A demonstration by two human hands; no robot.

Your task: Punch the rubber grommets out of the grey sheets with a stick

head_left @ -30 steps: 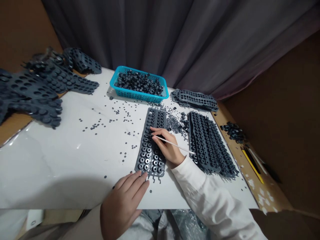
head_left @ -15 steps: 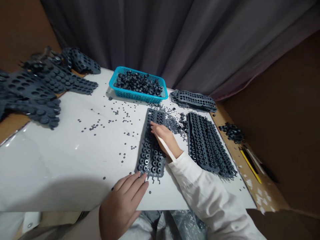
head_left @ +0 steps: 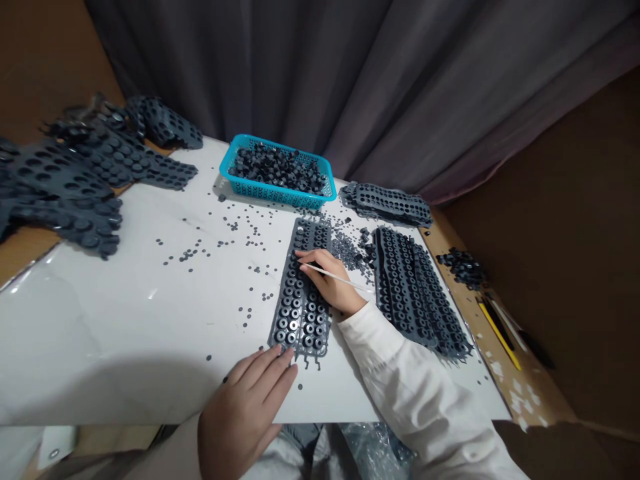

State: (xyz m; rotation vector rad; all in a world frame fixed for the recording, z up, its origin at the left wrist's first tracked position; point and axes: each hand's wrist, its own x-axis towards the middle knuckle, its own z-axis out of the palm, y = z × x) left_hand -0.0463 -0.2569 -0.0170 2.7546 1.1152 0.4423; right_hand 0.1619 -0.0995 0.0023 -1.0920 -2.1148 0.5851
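Note:
A dark grey rubber sheet [head_left: 295,313] with rows of ring-topped cups lies lengthwise in front of me. My left hand [head_left: 250,393] rests flat at its near left corner, fingers stretched out with the tips on the edge. Over the middle of the sheet, my right hand [head_left: 327,280] pinches a thin white stick [head_left: 345,279]. The stick's tip is at the sheet's left row, and its tail points right. What the tip touches is too small to make out. Fingers and palm hide part of the cups.
A blue basket [head_left: 280,195] of small dark pieces stands behind the sheet. Stacked rubber sheets [head_left: 420,293] lie right, more sheets [head_left: 385,200] behind them, and a heap of sheets [head_left: 65,173] left. Small discs [head_left: 345,247] litter the white table. A yellow tool [head_left: 500,333] lies far right.
My right hand has turned, and the stick has swung from steep to nearly level, its tail now pointing right. My left hand stays in place on the sheet.

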